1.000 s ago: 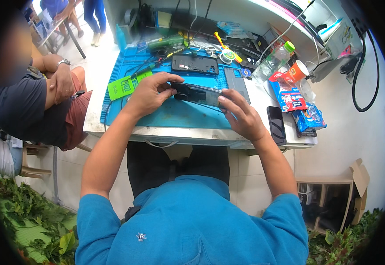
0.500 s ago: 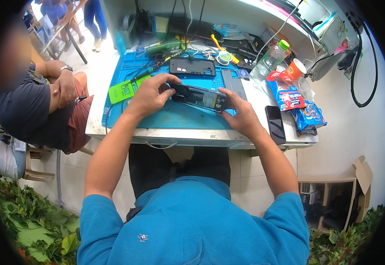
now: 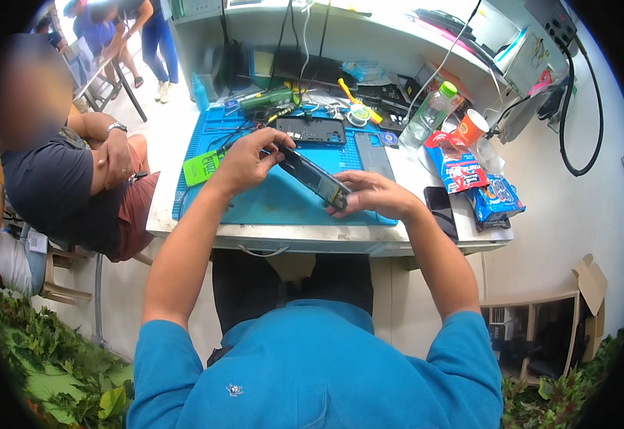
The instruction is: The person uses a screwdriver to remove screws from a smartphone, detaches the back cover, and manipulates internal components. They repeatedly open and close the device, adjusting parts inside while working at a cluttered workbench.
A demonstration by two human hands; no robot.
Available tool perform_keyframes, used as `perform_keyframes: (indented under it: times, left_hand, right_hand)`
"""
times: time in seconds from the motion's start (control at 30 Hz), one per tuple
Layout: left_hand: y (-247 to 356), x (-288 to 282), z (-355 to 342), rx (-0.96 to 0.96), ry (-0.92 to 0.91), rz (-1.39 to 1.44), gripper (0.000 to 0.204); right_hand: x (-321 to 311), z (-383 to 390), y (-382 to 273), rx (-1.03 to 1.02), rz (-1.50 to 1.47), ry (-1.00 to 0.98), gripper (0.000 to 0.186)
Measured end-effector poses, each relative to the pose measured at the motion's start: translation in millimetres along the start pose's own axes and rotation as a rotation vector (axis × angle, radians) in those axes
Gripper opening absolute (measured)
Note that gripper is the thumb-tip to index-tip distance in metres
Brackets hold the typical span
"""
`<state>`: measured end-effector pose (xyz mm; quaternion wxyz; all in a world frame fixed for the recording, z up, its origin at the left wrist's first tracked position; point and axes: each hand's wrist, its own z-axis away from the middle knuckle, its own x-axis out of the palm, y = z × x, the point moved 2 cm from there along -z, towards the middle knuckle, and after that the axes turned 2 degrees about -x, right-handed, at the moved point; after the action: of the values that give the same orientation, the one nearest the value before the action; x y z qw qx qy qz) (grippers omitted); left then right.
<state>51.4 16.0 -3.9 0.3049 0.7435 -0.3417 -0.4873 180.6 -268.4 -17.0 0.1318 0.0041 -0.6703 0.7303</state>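
Note:
An opened smartphone (image 3: 315, 176) with its inside parts showing is held tilted above the blue work mat (image 3: 254, 204). My left hand (image 3: 249, 159) pinches its upper left end between thumb and fingers. At the lower right end, my right hand (image 3: 373, 194) grips it with the thumb near the edge. Just beyond the phone lies a black phone frame (image 3: 310, 130) on the mat. To the right of that rests a flat grey panel (image 3: 375, 159). A bright green box (image 3: 200, 169) sits left of my left hand.
Tools, cables and a yellow-handled brush (image 3: 359, 100) crowd the mat's back. On the right stand a clear bottle (image 3: 426, 118), an orange cup (image 3: 472, 127), snack packs (image 3: 496, 199) and a dark phone (image 3: 440, 211). A person (image 3: 61, 182) sits close by on the left.
The phone has turned, its right end swinging down and nearer to me, and it shows more edge-on. My right hand has moved down and left with it; my left hand keeps its hold.

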Motion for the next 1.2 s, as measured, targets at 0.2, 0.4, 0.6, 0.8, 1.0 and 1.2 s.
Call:
perform_keyframes:
  times: [0.2,0.4,0.6,0.8,1.0,1.2]
  left_hand:
    - [-8,0,-1,0.018,0.018,-0.001,0.025]
    - [-4,3,-1,0.063,0.065,0.102,0.024]
    - [-7,12,-1,-0.024,0.186,0.265,0.027]
    - [-12,27,5,-0.203,0.256,0.453,0.043]
    - [-16,30,5,-0.346,0.282,0.711,0.044]
    - [-17,32,5,-0.395,0.294,0.813,0.044]
  right_hand:
    - [-8,-18,-8,0.167,-0.046,0.053,0.062]
    - [-7,-28,-9,0.2,0.066,0.002,0.079]
    - [0,-31,-9,0.23,0.113,0.035,0.088]
    - [11,-35,-19,0.223,0.26,0.168,0.081]
    - [15,-38,-22,0.208,0.465,0.251,0.081]
    - [16,-43,-23,0.212,0.55,0.272,0.078]
